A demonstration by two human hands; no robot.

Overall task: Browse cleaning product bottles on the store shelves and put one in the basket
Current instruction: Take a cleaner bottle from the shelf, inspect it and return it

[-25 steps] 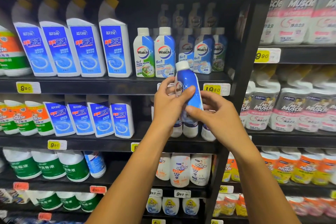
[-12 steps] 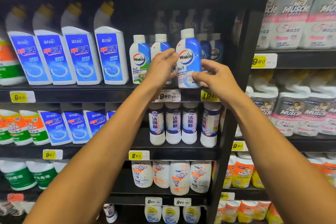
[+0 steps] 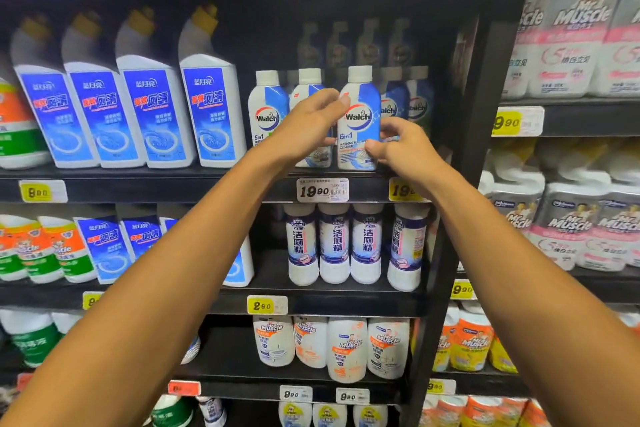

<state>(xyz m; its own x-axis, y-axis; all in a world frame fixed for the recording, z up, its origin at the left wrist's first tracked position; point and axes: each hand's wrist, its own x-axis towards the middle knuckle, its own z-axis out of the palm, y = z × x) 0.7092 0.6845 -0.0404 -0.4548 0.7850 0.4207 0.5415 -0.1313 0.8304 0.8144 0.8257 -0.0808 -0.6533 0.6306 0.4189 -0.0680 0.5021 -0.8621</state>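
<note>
A blue and white Walch 6in1 bottle [image 3: 359, 121] stands upright on the second shelf [image 3: 346, 173], among other Walch bottles [image 3: 267, 107]. My left hand [image 3: 308, 128] holds its left side, thumb against the label and fingers curled behind it. My right hand [image 3: 401, 146] pinches its lower right edge. The basket is out of view.
Tall white toilet cleaner bottles with blue labels [image 3: 152, 114] fill the shelf to the left. White bottles with dark labels [image 3: 334, 243] stand one shelf below, Mr Muscle bottles [image 3: 346, 347] lower down. A black upright [image 3: 485, 135] divides off the right bay of Mr Muscle packs [image 3: 568, 45].
The bottle went from tilted in front of the shelf edge up to upright on the second shelf. Both hands went with it and stay on its sides.
</note>
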